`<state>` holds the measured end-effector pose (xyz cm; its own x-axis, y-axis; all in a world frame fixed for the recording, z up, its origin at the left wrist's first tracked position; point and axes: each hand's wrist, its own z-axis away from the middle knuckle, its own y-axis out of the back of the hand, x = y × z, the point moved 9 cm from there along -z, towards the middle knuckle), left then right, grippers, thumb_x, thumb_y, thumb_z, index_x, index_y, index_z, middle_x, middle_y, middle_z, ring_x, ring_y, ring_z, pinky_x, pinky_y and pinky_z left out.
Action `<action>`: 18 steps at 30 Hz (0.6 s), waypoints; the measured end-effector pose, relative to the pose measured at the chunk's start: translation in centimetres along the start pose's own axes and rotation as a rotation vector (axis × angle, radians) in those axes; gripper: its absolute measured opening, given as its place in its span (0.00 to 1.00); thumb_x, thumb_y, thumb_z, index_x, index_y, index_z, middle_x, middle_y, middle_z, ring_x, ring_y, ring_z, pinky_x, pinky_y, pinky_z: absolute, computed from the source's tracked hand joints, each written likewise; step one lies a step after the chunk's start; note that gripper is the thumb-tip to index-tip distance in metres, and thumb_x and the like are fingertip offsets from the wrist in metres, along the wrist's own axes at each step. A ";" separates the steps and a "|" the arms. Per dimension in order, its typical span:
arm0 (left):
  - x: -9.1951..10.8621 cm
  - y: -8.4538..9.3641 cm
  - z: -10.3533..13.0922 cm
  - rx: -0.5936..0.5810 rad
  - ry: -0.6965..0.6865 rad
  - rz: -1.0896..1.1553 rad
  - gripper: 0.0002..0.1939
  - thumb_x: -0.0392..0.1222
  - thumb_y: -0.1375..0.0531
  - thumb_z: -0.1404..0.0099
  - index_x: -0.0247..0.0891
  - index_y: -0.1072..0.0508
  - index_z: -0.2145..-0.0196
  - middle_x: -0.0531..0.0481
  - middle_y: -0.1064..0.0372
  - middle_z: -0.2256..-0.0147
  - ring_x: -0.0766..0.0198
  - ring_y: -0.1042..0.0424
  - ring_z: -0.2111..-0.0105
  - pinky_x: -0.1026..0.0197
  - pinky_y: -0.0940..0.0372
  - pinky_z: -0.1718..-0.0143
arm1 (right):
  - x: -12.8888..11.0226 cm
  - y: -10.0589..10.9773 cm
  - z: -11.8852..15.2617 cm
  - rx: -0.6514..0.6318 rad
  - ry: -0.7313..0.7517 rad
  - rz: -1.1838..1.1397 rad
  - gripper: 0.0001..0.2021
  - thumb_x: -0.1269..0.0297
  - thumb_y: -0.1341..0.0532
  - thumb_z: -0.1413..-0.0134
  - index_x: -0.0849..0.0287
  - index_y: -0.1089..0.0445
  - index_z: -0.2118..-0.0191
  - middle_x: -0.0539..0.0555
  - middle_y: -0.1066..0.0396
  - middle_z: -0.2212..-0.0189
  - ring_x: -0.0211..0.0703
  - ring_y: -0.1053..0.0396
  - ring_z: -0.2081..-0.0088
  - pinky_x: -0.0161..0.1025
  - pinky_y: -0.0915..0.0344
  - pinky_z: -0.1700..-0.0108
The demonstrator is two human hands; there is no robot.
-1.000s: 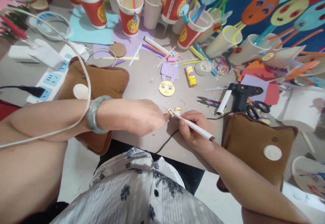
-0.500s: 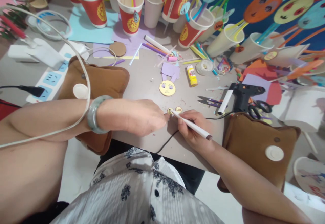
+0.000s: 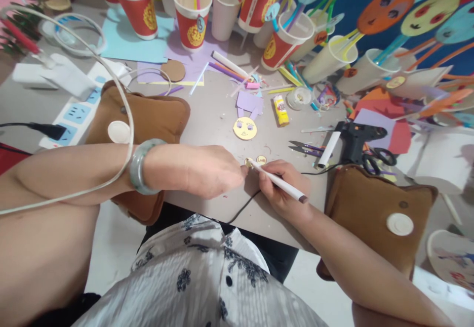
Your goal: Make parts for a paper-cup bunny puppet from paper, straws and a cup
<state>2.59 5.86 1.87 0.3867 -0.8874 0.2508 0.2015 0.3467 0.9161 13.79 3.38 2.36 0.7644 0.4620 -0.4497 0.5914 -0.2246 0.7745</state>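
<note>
My right hand [image 3: 283,188] grips a white marker pen [image 3: 283,184] with a dark brown end. Its tip rests on a small yellow paper circle [image 3: 248,161] on the table. My left hand [image 3: 200,171] lies with curled fingers, its fingertips at the left edge of that circle, holding it down. Just to the right sits another small yellow circle [image 3: 261,160] with writing on it. Above them is a yellow paper face [image 3: 245,128] with drawn eyes and mouth, joined to purple paper ears [image 3: 249,102].
Brown cushions [image 3: 377,218] lie at both sides. A glue stick [image 3: 280,110], scissors [image 3: 379,159] and a black glue gun [image 3: 357,139] are to the right. Paper cups [image 3: 190,18] with straws line the back. A white cable [image 3: 128,134] crosses over my left forearm.
Almost nothing differs. The whole view has shifted very slightly; both hands and the marker pen keep the same positions at the small circle.
</note>
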 end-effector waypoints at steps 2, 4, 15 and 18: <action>1.0 -0.6 0.1 -0.088 -0.098 -0.004 0.18 0.29 0.47 0.34 0.32 0.24 0.50 0.55 0.29 0.76 0.69 0.42 0.81 0.63 0.47 0.74 | 0.1 -0.1 0.0 -0.020 -0.014 -0.007 0.06 0.61 0.40 0.36 0.54 0.29 0.65 0.52 0.24 0.73 0.41 0.25 0.72 0.35 0.32 0.71; 1.1 -0.6 0.1 -0.121 -0.105 -0.001 0.19 0.28 0.48 0.33 0.32 0.25 0.49 0.54 0.28 0.75 0.69 0.41 0.80 0.63 0.47 0.73 | 0.1 -0.1 -0.1 -0.027 -0.016 -0.016 0.07 0.61 0.40 0.36 0.55 0.29 0.66 0.51 0.24 0.73 0.40 0.25 0.73 0.35 0.33 0.72; 1.0 0.0 0.2 -0.116 -0.100 0.095 0.18 0.30 0.47 0.32 0.31 0.24 0.49 0.50 0.26 0.73 0.65 0.35 0.76 0.61 0.44 0.69 | 0.4 -0.2 0.0 -0.064 -0.040 -0.043 0.10 0.58 0.41 0.36 0.54 0.30 0.68 0.52 0.24 0.75 0.40 0.26 0.75 0.36 0.33 0.74; 1.1 -0.1 0.2 -0.128 -0.102 0.069 0.21 0.30 0.48 0.32 0.31 0.26 0.45 0.49 0.24 0.71 0.64 0.34 0.74 0.60 0.44 0.69 | 0.6 -0.3 0.1 -0.070 -0.058 -0.047 0.10 0.57 0.41 0.36 0.54 0.30 0.68 0.52 0.24 0.75 0.40 0.26 0.75 0.36 0.33 0.74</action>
<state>2.80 4.82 2.15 0.3119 -0.8840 0.3482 0.2933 0.4382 0.8497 14.14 3.65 1.82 0.7512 0.4199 -0.5094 0.6089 -0.1425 0.7804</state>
